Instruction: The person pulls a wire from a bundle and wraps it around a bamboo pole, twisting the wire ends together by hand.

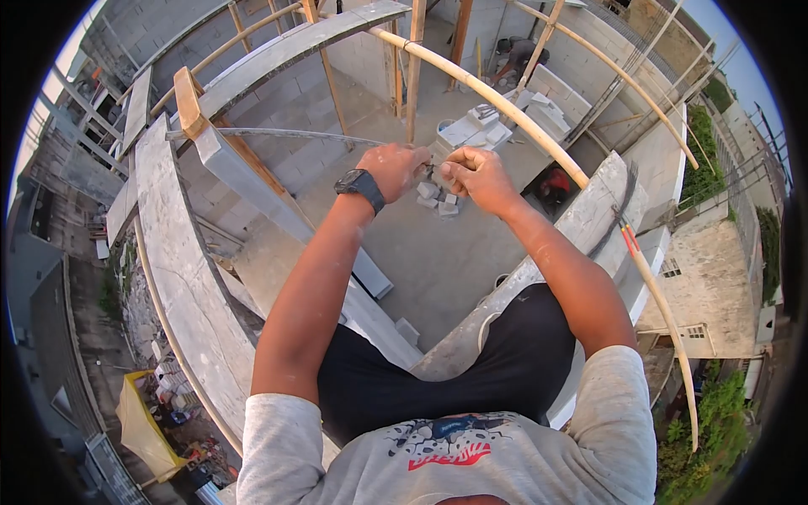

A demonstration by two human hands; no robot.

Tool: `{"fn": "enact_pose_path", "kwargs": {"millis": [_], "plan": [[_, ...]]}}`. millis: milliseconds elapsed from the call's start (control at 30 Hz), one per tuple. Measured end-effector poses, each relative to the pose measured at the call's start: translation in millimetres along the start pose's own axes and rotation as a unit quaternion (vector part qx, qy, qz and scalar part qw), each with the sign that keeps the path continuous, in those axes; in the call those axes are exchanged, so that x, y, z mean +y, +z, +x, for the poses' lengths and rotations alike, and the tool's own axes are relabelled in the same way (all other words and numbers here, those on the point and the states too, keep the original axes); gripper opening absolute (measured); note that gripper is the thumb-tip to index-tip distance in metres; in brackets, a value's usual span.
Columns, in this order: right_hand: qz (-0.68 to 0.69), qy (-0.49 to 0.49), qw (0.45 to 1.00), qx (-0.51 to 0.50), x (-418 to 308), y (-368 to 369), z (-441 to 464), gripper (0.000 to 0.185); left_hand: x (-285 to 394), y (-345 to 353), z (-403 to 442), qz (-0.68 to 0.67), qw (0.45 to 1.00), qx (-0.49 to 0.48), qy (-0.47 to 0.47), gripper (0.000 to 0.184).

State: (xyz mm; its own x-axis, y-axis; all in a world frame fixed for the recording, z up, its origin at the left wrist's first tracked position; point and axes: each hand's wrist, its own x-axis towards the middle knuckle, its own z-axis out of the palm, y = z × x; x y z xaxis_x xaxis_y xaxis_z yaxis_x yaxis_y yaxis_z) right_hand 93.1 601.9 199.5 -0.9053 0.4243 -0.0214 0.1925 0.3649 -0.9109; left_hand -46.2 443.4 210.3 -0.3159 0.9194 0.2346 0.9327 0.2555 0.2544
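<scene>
My left hand, with a dark watch on its wrist, is closed in front of me at chest height. My right hand faces it a short gap away, thumb and fingertips pinched together. Something small and dark shows between the two hands, too small to name. A thin grey strip runs from a wooden-topped post at the left towards my left wrist; whether the hand touches it is hidden. Black-trousered legs straddle high up among walls and planks.
Far below lies a concrete floor with cut block pieces. A bamboo pole crosses ahead, and another slopes down at right. Grey planks flank the left side. A crouching person is at the far wall.
</scene>
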Motion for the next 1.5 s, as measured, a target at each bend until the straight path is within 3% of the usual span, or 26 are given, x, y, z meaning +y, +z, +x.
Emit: {"fn": "enact_pose_path", "kwargs": {"millis": [100,500,600,800,1000,1167,1300,1367,1500], "plan": [[0.085,-0.006,0.996,-0.009,4,-1,1,0.016,2,-1,1,0.007,1.0,-0.01,-0.009,0.013],[-0.065,-0.02,0.998,-0.006,-1,-6,0,0.015,4,5,4,-0.081,0.996,0.016,0.023,0.017],[-0.07,-0.075,0.993,0.06,2,-6,2,0.017,4,1,5,-0.052,0.998,0.017,0.002,0.017],[-0.091,-0.047,0.994,0.038,-5,-7,0,0.017,11,-2,3,-0.06,0.997,0.018,-0.038,0.016],[-0.053,-0.026,0.998,-0.008,-9,-5,0,0.016,11,1,3,-0.125,0.991,0.038,-0.006,0.016],[0.06,0.07,0.995,-0.048,-2,-5,5,0.016,11,-8,3,-0.174,0.981,-0.01,-0.08,0.015],[0.068,0.055,0.996,-0.035,-11,-12,-4,0.025,4,-2,1,-0.168,0.983,-0.002,-0.076,0.015],[-0.1,-0.117,0.987,0.049,-7,-14,-4,0.033,-1,-1,-1,-0.181,0.98,0.001,-0.08,0.014],[-0.251,-0.229,0.939,0.051,-22,-12,-14,0.037,-5,-6,0,-0.227,0.971,0.017,-0.07,0.014]]}}
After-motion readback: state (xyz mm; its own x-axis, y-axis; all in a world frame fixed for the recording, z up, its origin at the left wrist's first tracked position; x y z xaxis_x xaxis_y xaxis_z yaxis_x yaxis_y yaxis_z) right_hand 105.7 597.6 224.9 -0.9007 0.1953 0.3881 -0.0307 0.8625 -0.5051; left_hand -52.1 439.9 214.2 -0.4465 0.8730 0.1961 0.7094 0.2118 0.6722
